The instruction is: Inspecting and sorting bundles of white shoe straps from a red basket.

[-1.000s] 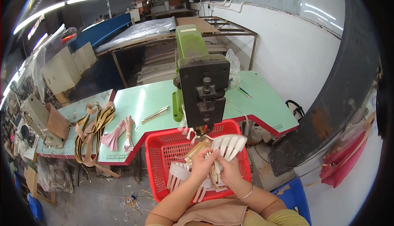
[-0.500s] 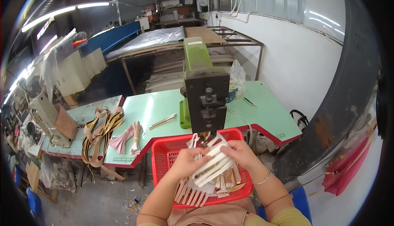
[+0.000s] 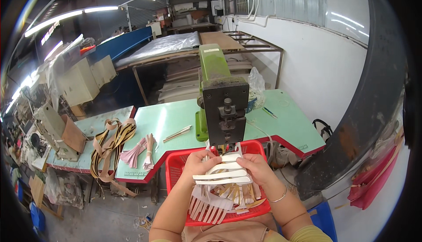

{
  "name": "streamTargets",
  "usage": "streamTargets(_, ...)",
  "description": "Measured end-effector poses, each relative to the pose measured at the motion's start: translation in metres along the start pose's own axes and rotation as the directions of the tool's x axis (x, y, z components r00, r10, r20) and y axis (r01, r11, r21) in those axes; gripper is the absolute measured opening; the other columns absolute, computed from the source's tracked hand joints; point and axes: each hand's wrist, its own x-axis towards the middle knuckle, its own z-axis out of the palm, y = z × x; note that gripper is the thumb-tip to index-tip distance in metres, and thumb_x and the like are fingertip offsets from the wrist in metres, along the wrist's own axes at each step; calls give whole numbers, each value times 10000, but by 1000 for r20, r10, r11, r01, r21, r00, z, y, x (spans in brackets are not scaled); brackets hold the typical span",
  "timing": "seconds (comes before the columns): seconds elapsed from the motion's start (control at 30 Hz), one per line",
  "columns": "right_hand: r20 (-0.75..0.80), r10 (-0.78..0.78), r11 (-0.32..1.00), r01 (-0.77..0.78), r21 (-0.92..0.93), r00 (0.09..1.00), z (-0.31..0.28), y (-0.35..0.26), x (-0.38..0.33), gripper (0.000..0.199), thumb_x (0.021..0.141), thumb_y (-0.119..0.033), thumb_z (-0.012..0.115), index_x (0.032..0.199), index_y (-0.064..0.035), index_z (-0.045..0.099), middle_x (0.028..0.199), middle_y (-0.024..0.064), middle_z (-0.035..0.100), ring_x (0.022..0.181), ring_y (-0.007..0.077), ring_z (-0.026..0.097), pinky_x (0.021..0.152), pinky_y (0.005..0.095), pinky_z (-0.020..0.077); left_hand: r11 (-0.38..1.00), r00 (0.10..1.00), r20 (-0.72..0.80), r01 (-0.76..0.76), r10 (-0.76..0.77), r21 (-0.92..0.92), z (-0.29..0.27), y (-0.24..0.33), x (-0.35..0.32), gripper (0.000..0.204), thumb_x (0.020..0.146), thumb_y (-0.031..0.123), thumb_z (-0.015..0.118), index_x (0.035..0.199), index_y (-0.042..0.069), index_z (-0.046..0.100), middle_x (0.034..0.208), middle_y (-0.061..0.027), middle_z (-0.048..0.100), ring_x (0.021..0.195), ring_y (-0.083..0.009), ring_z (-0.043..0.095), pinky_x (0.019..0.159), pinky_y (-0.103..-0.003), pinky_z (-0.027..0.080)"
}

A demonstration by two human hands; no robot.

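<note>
Workshop's cluttered, pale green surface [image 3: 176, 119] with a green press machine [image 3: 222, 105] on it. Head view: left hand [image 3: 200, 165] and right hand [image 3: 257, 169] both clamped on white strips [image 3: 222, 174] over the red basket [image 3: 176, 171]. Looks mid-feed; lining the ends under the press head probably comes next.

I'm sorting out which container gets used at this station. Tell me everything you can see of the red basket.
The red basket looks like moulded plastic with a lattice of slots in its walls and a solid rim. It sits low, against the green table's front edge, below the green machine. Pale strips fill it, some hanging over its near rim. Both hands, left hand and right hand, hold strips above it.
</note>
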Motion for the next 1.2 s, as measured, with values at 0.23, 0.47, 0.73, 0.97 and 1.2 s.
streamTargets(0.23,-37,-18,996,15,-88,999,9,-3,-4,200,808,-184,564,839,11,601,736,8,586,638,46,511,583,192,407,1000,999,39,11,-10,-22,-5,10,-4,121,716,124,642,705,10,604,636,-41,594,576,-78,538,531,-206,430)
streamTargets(0.47,4,-17,999,17,-40,1000,17,1,2,202,802,-164,570,872,24,600,769,30,600,666,57,534,601,195,425,989,996,67,61,-52,-133,-16,8,-9,109,733,110,628,710,9,595,633,-43,593,551,-82,548,504,-198,436)
streamTargets(0.73,26,-26,995,28,-93,999,28,0,8,193,801,-111,558,884,61,584,803,79,609,678,100,571,613,219,465,973,998,59,38,-25,-229,-24,4,-16,104,750,104,616,701,20,578,631,-40,588,549,-81,549,499,-198,439)
streamTargets(0.97,43,-15,983,22,-183,999,30,-7,10,196,799,-163,571,831,27,609,731,38,607,639,60,539,573,200,430,969,999,-3,39,-40,-246,-23,0,-28,106,754,97,611,690,29,561,640,-17,577,564,-62,519,516,-192,415)
streamTargets(1.2,24,26,944,-17,-329,999,29,-21,12,184,772,-171,605,758,12,621,658,18,592,573,45,523,509,186,410,951,999,-17,27,-34,-308,-12,-15,-44,90,763,101,608,718,35,567,649,-8,568,575,-56,509,524,-192,410)
